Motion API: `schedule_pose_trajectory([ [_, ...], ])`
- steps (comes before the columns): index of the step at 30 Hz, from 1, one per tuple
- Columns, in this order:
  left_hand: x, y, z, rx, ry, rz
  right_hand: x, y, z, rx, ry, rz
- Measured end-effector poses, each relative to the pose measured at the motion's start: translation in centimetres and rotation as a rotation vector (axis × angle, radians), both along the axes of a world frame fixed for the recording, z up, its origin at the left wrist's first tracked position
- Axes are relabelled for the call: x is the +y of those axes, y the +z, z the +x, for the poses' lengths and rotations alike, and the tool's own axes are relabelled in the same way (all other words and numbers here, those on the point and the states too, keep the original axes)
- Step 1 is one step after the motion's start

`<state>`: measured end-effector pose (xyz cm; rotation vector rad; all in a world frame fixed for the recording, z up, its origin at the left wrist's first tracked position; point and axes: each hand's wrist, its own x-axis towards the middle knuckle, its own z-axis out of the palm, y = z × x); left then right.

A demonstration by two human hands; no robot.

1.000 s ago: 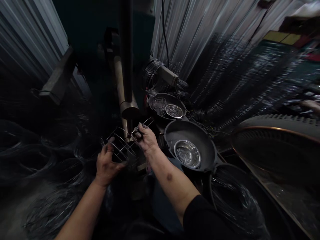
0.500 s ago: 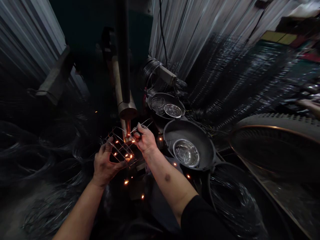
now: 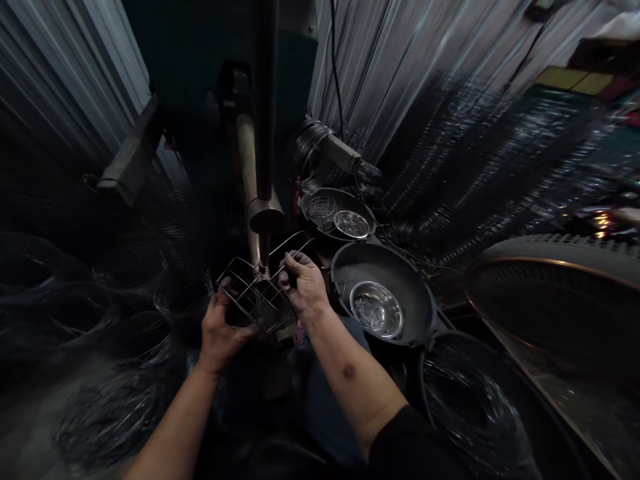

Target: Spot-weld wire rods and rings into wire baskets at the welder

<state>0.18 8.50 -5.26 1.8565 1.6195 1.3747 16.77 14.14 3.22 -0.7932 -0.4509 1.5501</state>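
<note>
A small wire rack (image 3: 253, 293) made of thin crossed rods sits under the tip of a vertical welding electrode (image 3: 264, 220). My left hand (image 3: 220, 327) grips the rack's left edge, fingers curled round the wires. My right hand (image 3: 304, 285) pinches a bent wire piece (image 3: 293, 245) at the rack's right side, close to the electrode tip. No sparks show now.
Right of my hands a dark pan (image 3: 383, 280) holds a shiny steel bowl (image 3: 376, 309) of small wire bits. Behind it another pan (image 3: 336, 212) carries a dish and a wire piece. Coils of dark wire (image 3: 125, 293) lie left and below. A large fan guard (image 3: 555, 293) lies right.
Sparks flew at the electrode tip half a second ago and have stopped. Both hands shifted the rack slightly; the view moved a little to the left.
</note>
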Motion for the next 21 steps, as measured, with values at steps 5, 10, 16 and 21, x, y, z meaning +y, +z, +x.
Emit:
schedule_pose_trajectory([
  [5,0.2,0.2,0.1,0.004,0.028,0.028,0.1,-0.1,-0.8,-0.017,0.003,0.018],
  [10,0.6,-0.5,-0.1,-0.039,0.005,0.001,0.5,0.0,-1.1,-0.017,0.014,0.004],
  [16,1.0,-0.6,0.0,-0.005,0.019,0.054,1.0,-0.2,-1.3,-0.041,0.014,-0.013],
  [21,1.2,-0.1,0.0,0.001,0.026,0.039,1.3,0.0,-1.4,-0.036,0.022,-0.005],
])
